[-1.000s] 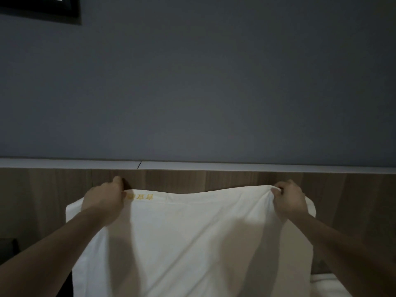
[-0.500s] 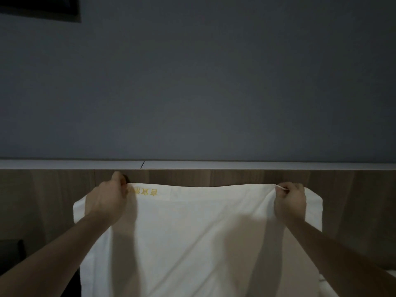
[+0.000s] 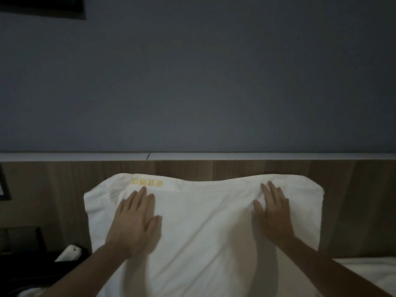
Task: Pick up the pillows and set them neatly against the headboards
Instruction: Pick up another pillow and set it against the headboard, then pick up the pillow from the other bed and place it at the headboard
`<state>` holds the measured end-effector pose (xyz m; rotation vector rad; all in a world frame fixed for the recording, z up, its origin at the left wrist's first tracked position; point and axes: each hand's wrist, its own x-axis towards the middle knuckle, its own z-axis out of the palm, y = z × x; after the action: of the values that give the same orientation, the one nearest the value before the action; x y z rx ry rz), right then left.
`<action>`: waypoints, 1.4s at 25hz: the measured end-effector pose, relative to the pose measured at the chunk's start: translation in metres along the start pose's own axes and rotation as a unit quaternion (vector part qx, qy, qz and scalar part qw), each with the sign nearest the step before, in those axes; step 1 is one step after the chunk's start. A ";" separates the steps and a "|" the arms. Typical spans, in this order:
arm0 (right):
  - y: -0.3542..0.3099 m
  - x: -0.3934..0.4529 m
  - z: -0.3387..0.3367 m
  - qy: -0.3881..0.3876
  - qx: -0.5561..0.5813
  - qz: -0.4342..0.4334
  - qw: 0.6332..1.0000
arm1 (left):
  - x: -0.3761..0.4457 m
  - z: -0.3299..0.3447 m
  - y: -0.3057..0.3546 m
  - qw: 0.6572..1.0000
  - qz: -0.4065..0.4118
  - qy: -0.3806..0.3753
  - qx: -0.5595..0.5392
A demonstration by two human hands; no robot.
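Head view shows you a grey wall (image 3: pixel 197 82) filling the space far above your hands, with a wooden headboard (image 3: pixel 353 200) capped by a pale ledge (image 3: pixel 257 156) running across beyond your fingertips. Under both hands a white pillow (image 3: pixel 203 221) stands leaning against that headboard, its top edge sagging slightly between your hands and yellow embroidered lettering (image 3: pixel 147 182) sitting just past your left fingertips. White bedding (image 3: pixel 368 273) lies below and outside your right forearm. Your left hand (image 3: pixel 135 224) lies flat on the pillow's face with fingers straight and spread; your right hand (image 3: pixel 275 213) presses flat the same way near the upper right corner. A small white object (image 3: pixel 69 252) rests on a dark surface outside your left forearm; what it is cannot be told.
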<state>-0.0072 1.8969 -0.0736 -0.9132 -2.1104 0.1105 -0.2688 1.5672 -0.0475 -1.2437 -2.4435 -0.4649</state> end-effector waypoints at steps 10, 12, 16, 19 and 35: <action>0.025 -0.031 0.014 -0.080 -0.081 0.027 0.993 | -0.044 0.017 -0.020 0.994 0.037 -0.050 0.093; 0.021 -0.029 0.012 -0.086 -0.076 0.033 0.993 | -0.044 0.011 -0.020 0.994 0.019 -0.069 0.085; 0.009 -0.062 0.012 -0.066 0.011 0.104 0.992 | -0.077 0.017 -0.020 0.993 0.017 -0.099 0.056; 0.000 -0.142 0.029 -0.067 0.065 0.098 0.991 | -0.141 0.046 -0.020 0.984 0.086 -0.156 0.014; -0.091 -0.457 0.059 -0.224 -0.006 0.106 0.969 | -0.339 0.148 -0.019 0.891 0.156 -0.393 -0.166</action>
<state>0.0836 1.5496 -0.3764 -1.2086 -2.4149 0.4524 -0.1233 1.3840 -0.3351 -2.2955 -2.7525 -0.3289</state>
